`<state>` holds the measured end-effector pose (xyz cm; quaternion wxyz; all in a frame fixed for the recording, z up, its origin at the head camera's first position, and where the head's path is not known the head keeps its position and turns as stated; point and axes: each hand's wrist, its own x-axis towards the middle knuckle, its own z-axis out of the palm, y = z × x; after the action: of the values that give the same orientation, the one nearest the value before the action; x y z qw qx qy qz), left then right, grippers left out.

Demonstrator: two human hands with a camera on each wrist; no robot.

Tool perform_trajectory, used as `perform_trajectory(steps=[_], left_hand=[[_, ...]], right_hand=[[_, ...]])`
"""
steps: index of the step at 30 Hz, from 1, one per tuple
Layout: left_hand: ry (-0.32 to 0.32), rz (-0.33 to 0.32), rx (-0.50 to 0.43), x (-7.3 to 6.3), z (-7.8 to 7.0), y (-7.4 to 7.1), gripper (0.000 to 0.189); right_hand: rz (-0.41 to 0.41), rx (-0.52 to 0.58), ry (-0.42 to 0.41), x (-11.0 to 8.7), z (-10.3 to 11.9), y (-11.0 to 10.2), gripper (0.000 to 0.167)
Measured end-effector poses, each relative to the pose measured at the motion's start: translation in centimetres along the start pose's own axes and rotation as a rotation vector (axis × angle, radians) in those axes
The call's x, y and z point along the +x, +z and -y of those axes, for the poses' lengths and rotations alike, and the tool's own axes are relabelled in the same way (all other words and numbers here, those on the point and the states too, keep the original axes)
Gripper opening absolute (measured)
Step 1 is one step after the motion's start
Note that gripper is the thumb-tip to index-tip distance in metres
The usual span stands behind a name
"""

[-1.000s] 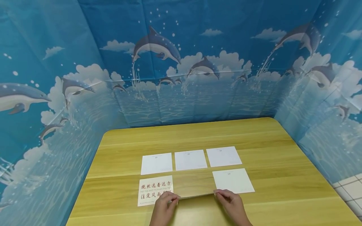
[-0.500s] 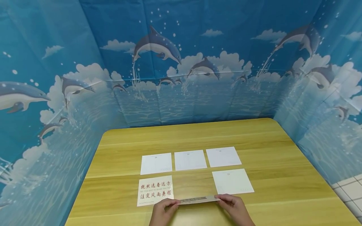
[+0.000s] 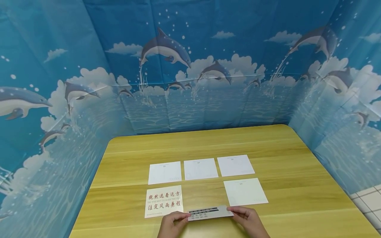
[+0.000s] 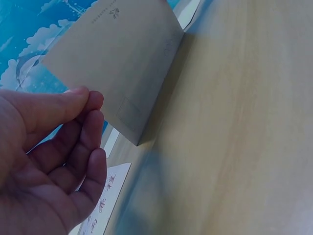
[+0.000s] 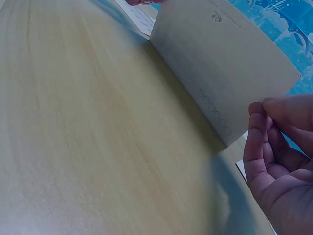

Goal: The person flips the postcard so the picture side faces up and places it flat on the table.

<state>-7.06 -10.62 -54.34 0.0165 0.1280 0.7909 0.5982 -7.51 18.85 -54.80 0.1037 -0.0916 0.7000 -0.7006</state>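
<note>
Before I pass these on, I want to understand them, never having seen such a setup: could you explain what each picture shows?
There is no machine here, only a person working. The wide picture comes from a camera on the head; the other two come from one on each wrist. On the table lie four nearly blank cards and one red-lettered card. The left hand and right hand pinch another card by its opposite ends, tilted. The head camera sees its dark print; the wrist cameras see its plainer back.
</note>
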Motion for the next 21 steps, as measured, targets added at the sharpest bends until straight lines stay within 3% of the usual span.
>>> perform_trajectory(steps=[3, 6, 8, 13, 17, 21], left_hand=[[-0.003, 0.017, -0.002, -0.1, -0.9, -0.1, 0.01], [0.012, 0.031, 0.018, -0.1, -0.7, -0.2, 0.01], [0.029, 0.036, 0.027, 0.0, 0.4, -0.1, 0.01], [0.13, 0.038, 0.07, 0.0, 1.1, 0.0, 0.011], [0.204, 0.041, 0.131, 0.2, 1.1, 0.0, 0.01], [0.189, 0.043, 0.176, 0.4, 1.3, 0.1, 0.009]], right_hand=[[-0.006, 0.013, 0.008, -0.1, -0.1, -0.1, 0.03], [-0.048, -0.013, 0.035, -0.2, -0.1, 0.0, 0.026], [-0.084, -0.037, 0.077, -0.2, 0.0, 0.1, 0.025], [-0.155, -0.084, 0.178, -0.2, 0.6, 0.5, 0.027], [-0.18, -0.123, 0.17, 0.1, 0.4, 0.8, 0.026], [-0.219, -0.2, 0.147, 0.2, -0.1, 1.1, 0.021]])
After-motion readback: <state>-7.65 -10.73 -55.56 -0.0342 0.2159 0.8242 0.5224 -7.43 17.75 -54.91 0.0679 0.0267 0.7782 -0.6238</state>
